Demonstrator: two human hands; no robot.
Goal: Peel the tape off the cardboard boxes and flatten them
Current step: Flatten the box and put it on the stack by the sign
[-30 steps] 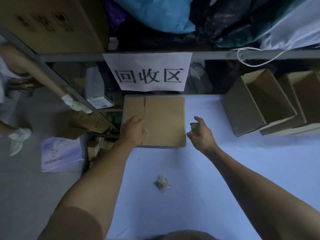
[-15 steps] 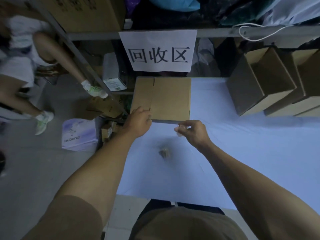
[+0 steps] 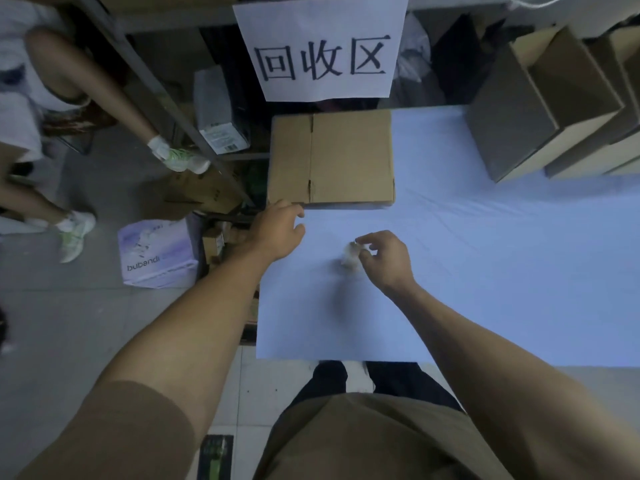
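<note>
A flattened brown cardboard box (image 3: 349, 157) lies at the far left end of the white table (image 3: 485, 271), under a paper sign. My left hand (image 3: 277, 232) hovers just in front of the box's near left corner, fingers loosely curled, holding nothing. My right hand (image 3: 384, 258) pinches a crumpled wad of peeled tape (image 3: 350, 256) just above the table. Two open cardboard boxes (image 3: 540, 109) stand on their sides at the far right.
A paper sign (image 3: 322, 46) with three characters hangs from a shelf behind the table. Left of the table are a metal rack leg (image 3: 166, 109), a purple printed carton (image 3: 159, 254) and loose cardboard on the floor. Another person's legs (image 3: 69, 109) stand at far left.
My left hand came off the flattened box and pulled back to its near corner. My right hand drew back toward me and now pinches the tape wad. The view tilted further down.
</note>
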